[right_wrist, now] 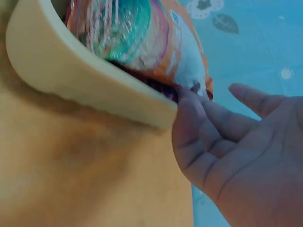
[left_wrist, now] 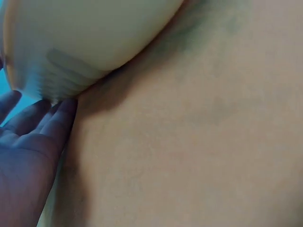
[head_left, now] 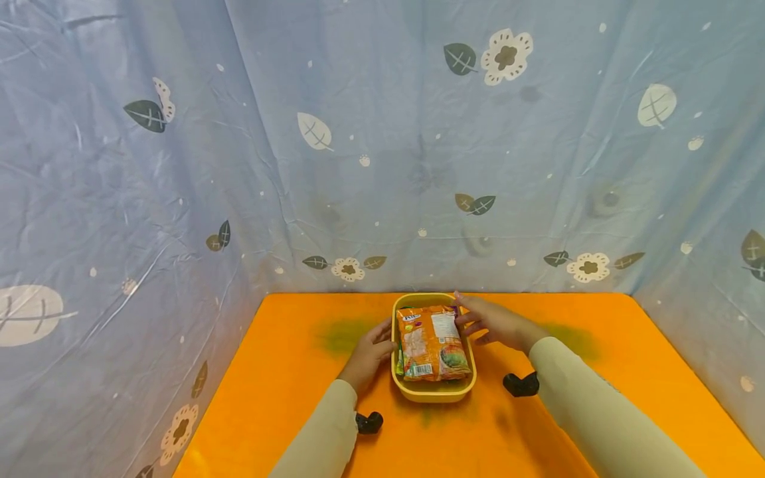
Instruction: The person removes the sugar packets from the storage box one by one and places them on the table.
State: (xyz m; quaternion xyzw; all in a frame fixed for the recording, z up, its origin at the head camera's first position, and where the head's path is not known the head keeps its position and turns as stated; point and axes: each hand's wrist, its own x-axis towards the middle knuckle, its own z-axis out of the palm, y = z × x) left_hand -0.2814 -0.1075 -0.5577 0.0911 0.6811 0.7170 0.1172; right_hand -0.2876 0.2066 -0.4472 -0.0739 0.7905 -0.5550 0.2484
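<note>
A yellow plastic basket stands on the orange table, with an orange snack packet lying on top inside it. The packet shows a barcode and a white label panel. Below it, green and purple edges of other wrappers peek out, mostly hidden. My left hand is at the basket's left side; in the left wrist view its extended fingers meet the outer wall low down. On the right, my right hand has loosely bent fingers at the rim, beside the packet's edge, with the thumb held apart.
The orange table carries dark greenish smudges on both sides of the basket. Behind the table and along its sides hangs a blue curtain printed with leaves and flowers. A black strap piece juts from the right wrist, another from the left.
</note>
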